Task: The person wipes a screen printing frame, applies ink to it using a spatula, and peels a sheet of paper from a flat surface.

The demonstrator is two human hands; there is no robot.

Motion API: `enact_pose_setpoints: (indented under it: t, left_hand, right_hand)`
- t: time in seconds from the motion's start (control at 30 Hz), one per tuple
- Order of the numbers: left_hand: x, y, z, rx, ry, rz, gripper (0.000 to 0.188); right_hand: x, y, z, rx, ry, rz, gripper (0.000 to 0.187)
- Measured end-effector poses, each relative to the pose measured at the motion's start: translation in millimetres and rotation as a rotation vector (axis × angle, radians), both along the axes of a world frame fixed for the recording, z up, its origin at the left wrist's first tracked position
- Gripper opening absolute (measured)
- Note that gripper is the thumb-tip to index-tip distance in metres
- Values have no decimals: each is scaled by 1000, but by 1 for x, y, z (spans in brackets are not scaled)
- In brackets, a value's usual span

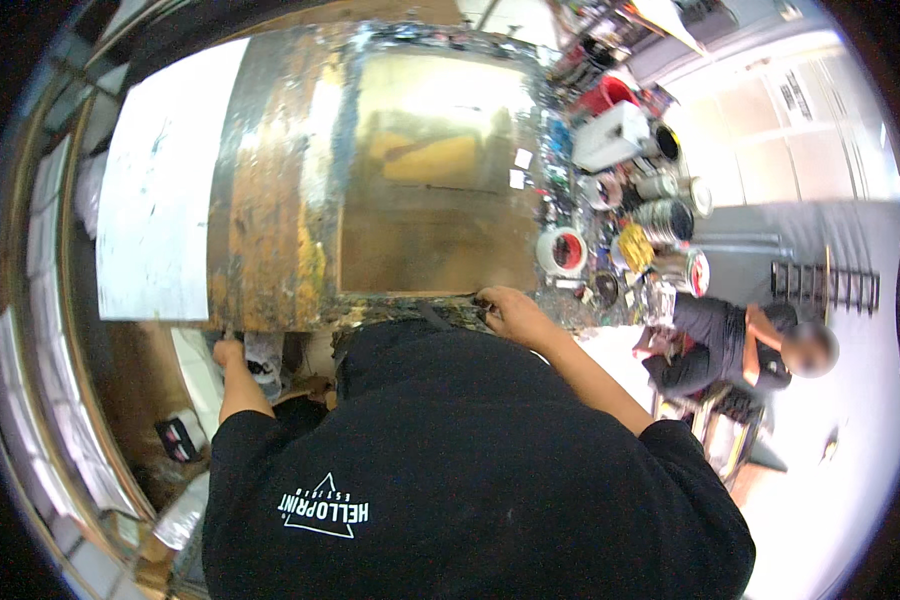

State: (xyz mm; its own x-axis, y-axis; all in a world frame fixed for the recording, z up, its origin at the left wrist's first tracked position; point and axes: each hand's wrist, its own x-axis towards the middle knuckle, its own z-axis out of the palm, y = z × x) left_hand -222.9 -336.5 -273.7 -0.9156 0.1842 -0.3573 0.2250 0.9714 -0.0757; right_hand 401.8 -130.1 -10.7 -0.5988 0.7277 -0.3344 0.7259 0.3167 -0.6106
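A stained wooden worktable [265, 190] stretches before me, with a flat rectangular panel [440, 240] set on its right half. The panel has a shiny brownish surface and a yellow patch near its middle. My right hand [515, 318] is at the panel's near right corner, fingers curled over the near edge; what they grip is hard to make out. My left hand [229, 352] is closed at the table's near edge, below the bare wood strip; whatever it holds is too small to tell. Left of that strip lies a white sheet [160, 190] with faint bluish marks.
Cans, a white jug [610, 135], a red container [607, 95] and a roll of tape [562, 251] crowd the table's right side. Beyond them a person in dark clothes [715, 345] sits. A rack [55, 230] stands along the left.
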Motion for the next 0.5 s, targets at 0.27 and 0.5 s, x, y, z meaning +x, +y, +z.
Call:
enact_pose_setpoints:
  t: [0.27, 0.5]
  left_hand:
    - [42, 36, 79, 200, 117, 190, 42]
    - [40, 42, 68, 293, -143, 317, 27]
  right_hand:
    - [52, -41, 6, -30, -30, -246, 36]
    - [78, -55, -2, -12, -71, -284, 34]
